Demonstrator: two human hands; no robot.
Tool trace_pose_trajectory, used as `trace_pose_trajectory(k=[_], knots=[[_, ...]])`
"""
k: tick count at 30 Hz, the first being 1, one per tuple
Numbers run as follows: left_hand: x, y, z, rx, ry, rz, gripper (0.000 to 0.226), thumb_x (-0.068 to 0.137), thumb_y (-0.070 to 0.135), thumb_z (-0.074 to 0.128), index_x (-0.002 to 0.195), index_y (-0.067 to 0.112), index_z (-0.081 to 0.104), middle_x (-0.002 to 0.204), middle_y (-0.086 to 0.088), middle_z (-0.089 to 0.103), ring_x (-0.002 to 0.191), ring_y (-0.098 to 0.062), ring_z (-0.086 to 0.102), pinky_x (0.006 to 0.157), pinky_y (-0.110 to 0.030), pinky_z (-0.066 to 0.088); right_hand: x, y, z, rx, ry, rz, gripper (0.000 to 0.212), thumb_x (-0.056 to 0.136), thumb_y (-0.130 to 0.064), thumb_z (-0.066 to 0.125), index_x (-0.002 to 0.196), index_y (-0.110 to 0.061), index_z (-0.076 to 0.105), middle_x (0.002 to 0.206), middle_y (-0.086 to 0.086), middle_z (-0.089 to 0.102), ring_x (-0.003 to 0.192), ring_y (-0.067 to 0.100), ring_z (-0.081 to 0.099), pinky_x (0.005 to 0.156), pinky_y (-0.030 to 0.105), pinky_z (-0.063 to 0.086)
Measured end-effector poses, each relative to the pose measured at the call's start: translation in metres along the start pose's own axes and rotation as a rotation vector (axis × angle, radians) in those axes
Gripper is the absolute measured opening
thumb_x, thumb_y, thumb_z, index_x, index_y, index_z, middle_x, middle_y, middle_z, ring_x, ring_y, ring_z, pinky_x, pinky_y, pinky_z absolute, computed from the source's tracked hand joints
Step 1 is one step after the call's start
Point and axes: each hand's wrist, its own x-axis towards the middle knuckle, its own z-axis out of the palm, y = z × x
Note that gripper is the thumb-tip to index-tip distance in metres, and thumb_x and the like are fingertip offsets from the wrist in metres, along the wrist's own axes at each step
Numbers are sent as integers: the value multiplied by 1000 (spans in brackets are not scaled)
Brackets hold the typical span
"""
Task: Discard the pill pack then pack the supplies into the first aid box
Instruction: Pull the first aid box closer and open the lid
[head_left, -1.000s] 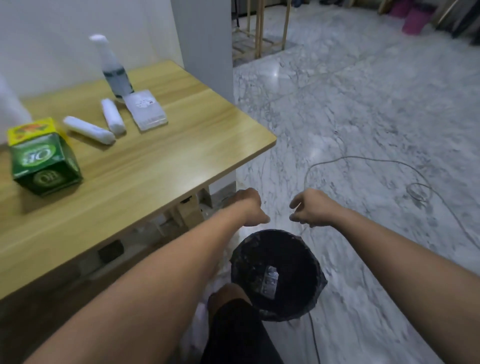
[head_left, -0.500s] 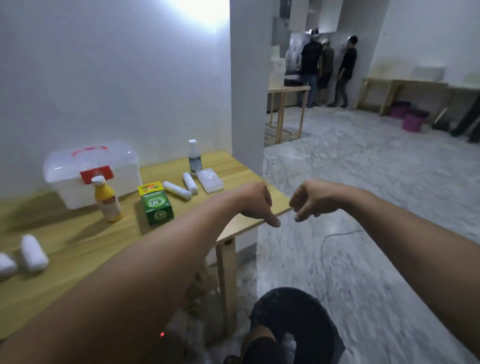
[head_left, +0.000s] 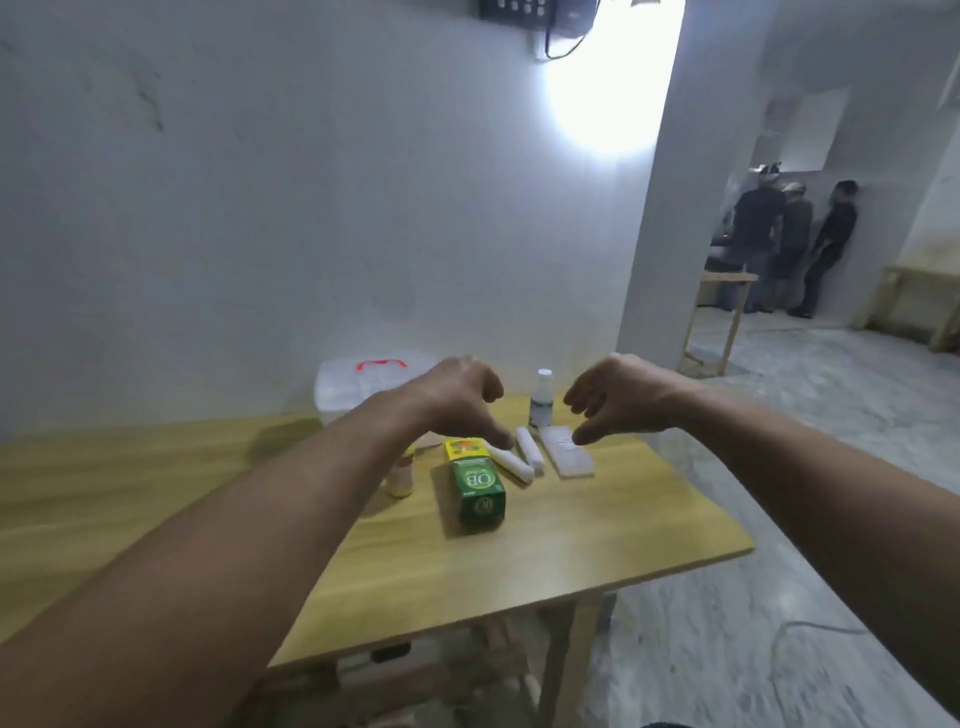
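Both hands have risen from the black bin seen a second ago and now reach out over the light wooden table (head_left: 545, 561), and the view has swung up from the floor to the wall. Half a second ago the fingers were curled loosely; now they are spread. The left hand (head_left: 457, 397) hangs above the supplies with fingers apart and pointing down, holding nothing, one fingertip close to a white rolled bandage (head_left: 511, 462). The right hand (head_left: 618, 397) is likewise unclenched and empty, its thumb just above a flat clear plastic packet (head_left: 569, 460). A second white roll (head_left: 530, 449) lies between the first bandage and the packet. A green and yellow cardboard carton (head_left: 475, 486) stands in front of them, nearer the camera. A small yellow bottle (head_left: 401, 475) is partly hidden behind the left forearm. A small white-capped bottle with a dark band (head_left: 541, 397) stands behind the rolls, between the two hands. The translucent white first aid box with a red handle (head_left: 358, 384) sits closed at the back of the table by the wall, partly covered by the left hand. The pill pack and the bin are out of sight.
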Motion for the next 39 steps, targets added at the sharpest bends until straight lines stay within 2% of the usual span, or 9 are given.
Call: trace_pose_trajectory(k=[6,12,16,20,26,29,34,39], knots=[[4,-77,-30,0,164,-85,71,63,39,82,126,15,59,127,-1,61,114,-19,57,89,-30,48,64,-48,21,16,19,-123,52,65,-24,86,113,-12,68,105,2,73,89,14,68,76,22,50],[16,-144,-30,9,207,-183,68,69,37,77,129,16,55,132,-3,58,119,-22,54,90,-31,45,128,-69,54,-8,46,-220,49,70,-21,82,115,-11,66,109,6,71,91,17,67,79,26,53],[29,-181,-23,66,233,-259,58,77,29,70,131,19,53,138,-3,53,126,-23,50,99,-34,43,166,-78,88,-129,106,-331,52,77,-18,76,126,-10,58,124,8,64,110,21,61,91,29,46],[43,-208,-8,89,241,-291,61,82,30,67,138,19,46,147,-1,44,134,-23,42,108,-36,38,196,-75,120,-339,168,-511,56,83,-16,70,135,-15,48,141,6,51,130,24,46,105,37,38],[59,-229,11,102,294,-256,64,88,41,59,145,22,38,157,1,29,144,-20,27,116,-40,24,215,-62,147,-470,247,-766,50,89,-21,64,136,-16,46,147,14,41,137,31,37,111,45,34],[66,-233,16,66,330,-255,60,91,43,53,145,22,37,157,2,28,146,-17,22,116,-40,21,219,-56,150,-483,258,-801,55,87,-21,65,138,-18,45,148,17,38,136,36,37,108,52,35],[69,-234,24,-10,407,-259,52,93,37,53,141,20,44,153,2,36,145,-13,23,117,-38,23,226,-50,159,-523,358,-867,57,77,-25,77,130,-16,55,136,23,52,123,40,52,94,54,48],[69,-234,27,-20,421,-274,50,93,36,53,140,21,46,153,4,36,145,-12,22,117,-39,22,237,-51,177,-547,497,-938,37,84,-27,68,113,-3,62,119,32,61,106,44,62,85,52,54]])
